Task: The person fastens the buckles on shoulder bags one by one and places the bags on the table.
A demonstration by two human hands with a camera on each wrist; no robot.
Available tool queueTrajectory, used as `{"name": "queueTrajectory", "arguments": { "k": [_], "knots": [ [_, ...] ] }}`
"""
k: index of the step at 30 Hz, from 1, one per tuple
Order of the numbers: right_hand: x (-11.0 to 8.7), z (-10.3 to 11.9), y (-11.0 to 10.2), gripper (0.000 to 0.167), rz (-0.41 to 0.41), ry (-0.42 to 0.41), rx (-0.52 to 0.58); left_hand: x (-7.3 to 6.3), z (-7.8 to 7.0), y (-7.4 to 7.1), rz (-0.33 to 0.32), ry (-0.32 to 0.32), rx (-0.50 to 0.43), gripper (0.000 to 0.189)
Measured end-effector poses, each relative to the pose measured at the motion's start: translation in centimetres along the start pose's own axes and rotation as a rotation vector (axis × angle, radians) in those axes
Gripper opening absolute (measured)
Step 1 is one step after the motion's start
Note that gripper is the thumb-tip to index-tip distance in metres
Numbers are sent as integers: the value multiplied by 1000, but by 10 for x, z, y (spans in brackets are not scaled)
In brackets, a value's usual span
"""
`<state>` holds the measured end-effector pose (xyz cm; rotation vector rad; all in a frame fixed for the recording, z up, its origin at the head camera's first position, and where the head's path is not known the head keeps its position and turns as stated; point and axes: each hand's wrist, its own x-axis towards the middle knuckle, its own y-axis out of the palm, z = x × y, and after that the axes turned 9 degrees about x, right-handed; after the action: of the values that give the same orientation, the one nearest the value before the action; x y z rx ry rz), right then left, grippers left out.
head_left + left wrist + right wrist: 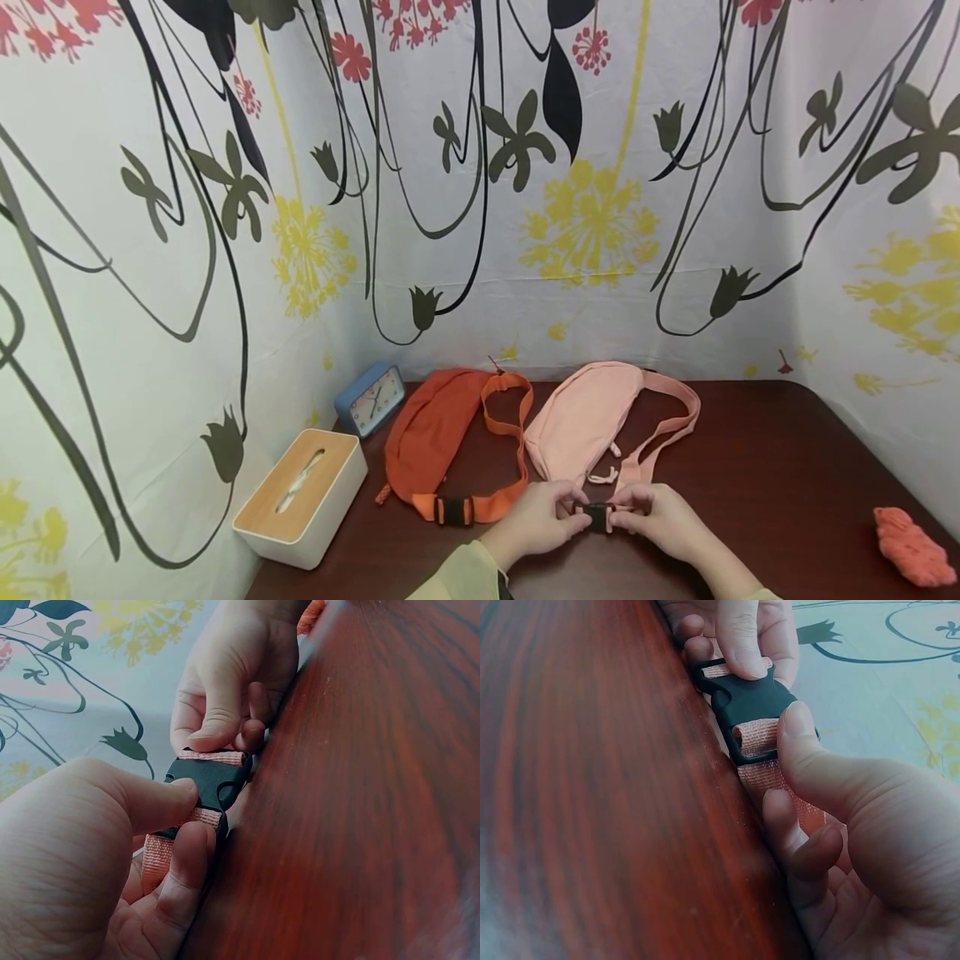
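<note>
A black side-release buckle on pink webbing lies between my two hands at the front of the table, its halves joined together. My left hand pinches one end, the thumb on the flat face of the buckle and curled fingers at the strap. From the other side my right hand pinches the opposite end, thumb at the edge of the buckle, fingers beneath the pink webbing. Behind them the pink waist bag lies flat, its strap looped to the right.
An orange-red waist bag with its black buckle fastened lies left of the pink one. Further left stand a blue clock and a tissue box with a wooden lid. A coral bundle rests at the right edge.
</note>
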<state>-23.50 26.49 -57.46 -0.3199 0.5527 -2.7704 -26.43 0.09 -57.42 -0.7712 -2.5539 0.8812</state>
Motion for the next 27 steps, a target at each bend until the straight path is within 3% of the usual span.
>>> {"name": "queueTrajectory", "arguments": {
  "k": [12, 19, 24, 27],
  "knots": [
    [0, -2, 1, 13, 7, 7, 4, -1, 2, -1, 11, -16, -3, 19],
    [3, -6, 6, 13, 23, -54, 18, -9, 4, -5, 1, -18, 7, 19],
    [7, -6, 4, 13, 46, -78, 14, -8, 1, -10, 25, -38, -9, 18],
    [7, -2, 1, 17, 69, -50, 26, -7, -4, -14, 49, -37, -30, 19]
  ]
}}
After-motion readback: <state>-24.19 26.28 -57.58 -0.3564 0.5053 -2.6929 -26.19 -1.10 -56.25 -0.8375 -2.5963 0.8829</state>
